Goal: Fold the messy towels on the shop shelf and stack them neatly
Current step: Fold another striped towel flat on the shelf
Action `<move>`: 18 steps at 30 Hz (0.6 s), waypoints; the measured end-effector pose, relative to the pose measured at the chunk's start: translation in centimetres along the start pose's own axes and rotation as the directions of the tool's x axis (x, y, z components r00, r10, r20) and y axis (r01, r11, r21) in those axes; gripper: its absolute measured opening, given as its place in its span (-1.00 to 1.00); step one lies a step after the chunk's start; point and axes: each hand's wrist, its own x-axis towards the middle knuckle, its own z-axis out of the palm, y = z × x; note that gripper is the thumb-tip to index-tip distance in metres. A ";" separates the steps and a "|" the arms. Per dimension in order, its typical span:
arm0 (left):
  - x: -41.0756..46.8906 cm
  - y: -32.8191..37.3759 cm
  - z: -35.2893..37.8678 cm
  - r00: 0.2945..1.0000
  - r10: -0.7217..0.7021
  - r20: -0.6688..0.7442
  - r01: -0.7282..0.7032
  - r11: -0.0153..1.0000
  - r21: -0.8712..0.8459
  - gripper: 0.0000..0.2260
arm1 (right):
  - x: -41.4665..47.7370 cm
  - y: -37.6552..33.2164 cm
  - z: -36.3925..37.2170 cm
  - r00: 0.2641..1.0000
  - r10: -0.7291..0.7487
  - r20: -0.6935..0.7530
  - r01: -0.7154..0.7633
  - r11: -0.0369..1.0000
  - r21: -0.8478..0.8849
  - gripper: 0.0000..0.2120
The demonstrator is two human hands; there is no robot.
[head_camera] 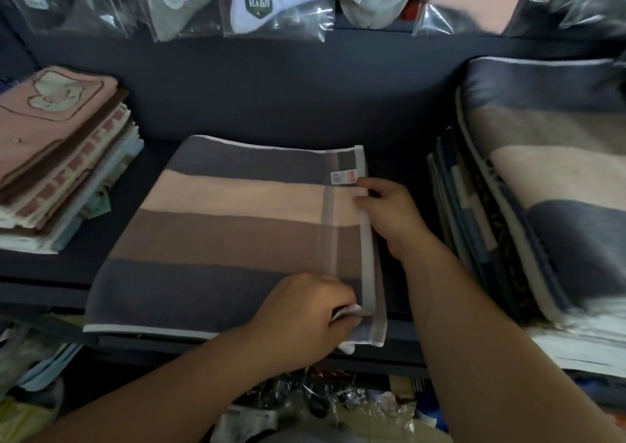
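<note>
Striped towel (220,226) lying folded on the dark shelf (84,253) between a left towel stack (61,158) and a right towel stack (542,205); left hand (305,310), fingers curled, grips its near right corner, while right hand (389,212) pinches its white right hem.

The striped towel (237,232) fills the middle of the shelf (98,239), reaching its front edge. To its left a bare strip of shelf runs front to back, open between the towel and the left stack (57,158). On the right the gap to the tall right stack (548,188) is narrow, and the right grip (393,215), pinching the towel's hem, takes up most of it. The left grip (305,314) blocks the near right corner. Behind the towel bare shelf reaches the back wall (271,87); hanging packets (271,5) crowd the space above
</note>
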 end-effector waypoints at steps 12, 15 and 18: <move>0.6 4.0 -2.8 0.978 0.061 -0.198 -0.067 0.997 -0.023 -0.82 | -0.2 -2.6 -1.4 0.980 -0.191 -0.047 0.185 0.976 -0.114 -0.47; 0.9 3.0 0.5 0.999 0.045 0.005 -0.045 0.999 -0.004 -0.79 | -0.1 -1.1 -1.7 0.990 -0.133 -0.049 0.117 0.962 -0.248 -0.52; 0.8 2.6 2.2 0.964 0.152 0.219 -0.145 0.988 -0.051 -0.81 | 0.0 0.1 -1.9 0.988 -0.143 -0.054 0.110 0.909 -0.401 -0.57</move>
